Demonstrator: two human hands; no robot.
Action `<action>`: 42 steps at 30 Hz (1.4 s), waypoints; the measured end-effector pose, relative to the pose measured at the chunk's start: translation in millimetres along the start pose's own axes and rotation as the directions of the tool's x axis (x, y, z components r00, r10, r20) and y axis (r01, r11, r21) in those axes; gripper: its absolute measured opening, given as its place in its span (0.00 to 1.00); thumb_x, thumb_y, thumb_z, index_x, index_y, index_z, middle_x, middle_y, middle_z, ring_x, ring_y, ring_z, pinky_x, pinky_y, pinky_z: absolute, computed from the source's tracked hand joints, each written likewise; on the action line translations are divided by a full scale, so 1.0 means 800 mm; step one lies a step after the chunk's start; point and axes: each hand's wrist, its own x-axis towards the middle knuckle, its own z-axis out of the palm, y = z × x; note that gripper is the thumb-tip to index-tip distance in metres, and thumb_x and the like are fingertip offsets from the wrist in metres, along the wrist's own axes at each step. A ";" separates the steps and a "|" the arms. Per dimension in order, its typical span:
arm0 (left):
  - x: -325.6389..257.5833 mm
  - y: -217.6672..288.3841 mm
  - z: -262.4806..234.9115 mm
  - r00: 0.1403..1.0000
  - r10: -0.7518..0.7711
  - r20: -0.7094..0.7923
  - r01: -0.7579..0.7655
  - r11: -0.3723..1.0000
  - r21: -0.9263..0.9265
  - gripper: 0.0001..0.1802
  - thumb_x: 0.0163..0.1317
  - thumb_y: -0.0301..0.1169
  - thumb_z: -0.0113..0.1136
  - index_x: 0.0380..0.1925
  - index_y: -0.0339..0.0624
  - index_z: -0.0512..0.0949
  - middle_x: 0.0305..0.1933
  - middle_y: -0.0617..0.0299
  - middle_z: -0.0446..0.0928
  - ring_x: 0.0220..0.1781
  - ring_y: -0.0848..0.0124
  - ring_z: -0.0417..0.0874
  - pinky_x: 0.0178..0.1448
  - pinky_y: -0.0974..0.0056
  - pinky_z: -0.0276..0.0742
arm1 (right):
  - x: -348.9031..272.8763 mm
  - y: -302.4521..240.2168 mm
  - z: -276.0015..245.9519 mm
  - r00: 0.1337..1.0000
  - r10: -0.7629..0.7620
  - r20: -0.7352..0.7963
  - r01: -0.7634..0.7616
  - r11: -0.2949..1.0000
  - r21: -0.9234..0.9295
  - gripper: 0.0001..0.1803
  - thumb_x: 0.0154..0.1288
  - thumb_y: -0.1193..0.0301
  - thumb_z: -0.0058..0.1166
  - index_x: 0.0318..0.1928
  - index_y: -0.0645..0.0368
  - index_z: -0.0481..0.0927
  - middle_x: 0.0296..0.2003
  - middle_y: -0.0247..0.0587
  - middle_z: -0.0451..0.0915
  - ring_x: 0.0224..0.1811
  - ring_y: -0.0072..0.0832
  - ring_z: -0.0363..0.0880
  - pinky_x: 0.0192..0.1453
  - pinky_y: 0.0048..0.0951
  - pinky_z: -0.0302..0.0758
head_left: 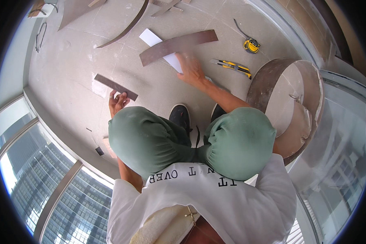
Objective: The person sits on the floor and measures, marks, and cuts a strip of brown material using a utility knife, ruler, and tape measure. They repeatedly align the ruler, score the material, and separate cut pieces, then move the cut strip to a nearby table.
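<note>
Left hand (118,101) grips one end of the short brown strip (116,87), off to the left; right hand (193,70) is at the near end of the white strip (173,62), blurred, can't tell if pinching or pressing. Curved brown strip (179,46) lies across the white one: best to steady it so sliding doesn't drag both. Keep the left grip light, strip level, and the right forearm clear of the utility knife (234,67).

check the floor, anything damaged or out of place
The curled brown sheet at the picture's right looks damaged, its edge ragged and pale. The utility knife near the right hand lies with its blade out, odd for a tool set down.
</note>
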 end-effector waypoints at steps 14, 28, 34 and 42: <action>0.126 0.133 0.284 0.486 0.486 0.726 -0.866 0.158 0.474 0.39 0.63 0.47 0.69 0.70 0.42 0.68 0.64 0.38 0.73 0.64 0.47 0.77 0.67 0.52 0.75 | -0.032 -0.031 -0.025 0.987 0.077 0.140 -0.125 0.919 0.375 0.42 0.56 0.60 0.59 0.69 0.61 0.61 0.57 0.66 0.72 0.60 0.58 0.71 0.66 0.49 0.69; 0.146 0.054 0.196 0.796 0.237 0.557 -0.489 0.794 0.362 0.14 0.71 0.30 0.60 0.55 0.43 0.82 0.31 0.61 0.81 0.36 0.72 0.79 0.48 0.67 0.76 | -0.132 -0.020 -0.156 0.832 -0.040 0.553 -0.317 0.784 0.534 0.36 0.55 0.63 0.64 0.65 0.55 0.70 0.50 0.46 0.73 0.52 0.38 0.73 0.59 0.39 0.72; 0.139 -0.016 0.162 0.878 0.288 0.382 -0.404 0.873 0.272 0.12 0.69 0.28 0.61 0.51 0.43 0.84 0.36 0.59 0.82 0.38 0.70 0.82 0.49 0.65 0.78 | -0.121 0.009 -0.198 0.781 -0.092 0.618 -0.453 0.597 0.662 0.34 0.54 0.61 0.66 0.63 0.52 0.74 0.49 0.41 0.73 0.50 0.34 0.74 0.56 0.38 0.73; 0.117 -0.038 0.197 0.796 0.598 0.093 -0.545 0.643 0.538 0.10 0.62 0.29 0.67 0.43 0.42 0.84 0.45 0.53 0.80 0.50 0.55 0.80 0.58 0.54 0.75 | -0.044 -0.019 -0.071 0.997 -0.072 -0.040 0.081 0.953 0.293 0.31 0.54 0.64 0.63 0.61 0.52 0.75 0.49 0.51 0.72 0.50 0.49 0.75 0.55 0.47 0.75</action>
